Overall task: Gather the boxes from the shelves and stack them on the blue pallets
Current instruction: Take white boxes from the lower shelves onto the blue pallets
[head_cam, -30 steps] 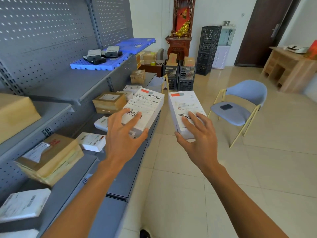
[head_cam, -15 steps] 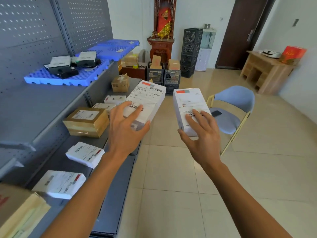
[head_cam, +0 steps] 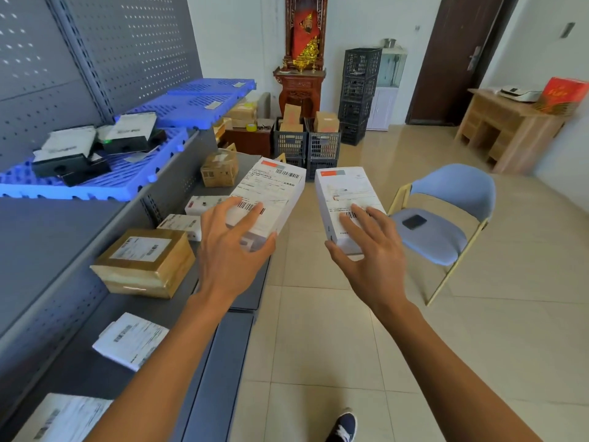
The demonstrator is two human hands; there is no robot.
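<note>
Tiled room, grey perforated shelving point(head_cam: 105, 59) along the left, blue chair point(head_cam: 446, 224) on the right. Blue pallets point(head_cam: 105, 183) sit on the upper shelf, already carrying a few dark boxes point(head_cam: 130, 135). Left hand point(head_cam: 229, 250) clamps one white box point(head_cam: 271, 199), right hand point(head_cam: 369, 250) another white box point(head_cam: 345, 199), fingers spread on top, thumbs under, labels up, probably for flat stacking. More parcels point(head_cam: 143, 263) wait on the lower shelf.

left hand point(head_cam: 234, 247): grips white box point(head_cam: 271, 199), just right of grey shelf point(head_cam: 47, 237)
right hand point(head_cam: 371, 253): grips second white box point(head_cam: 345, 199), farther right of the shelf
</note>
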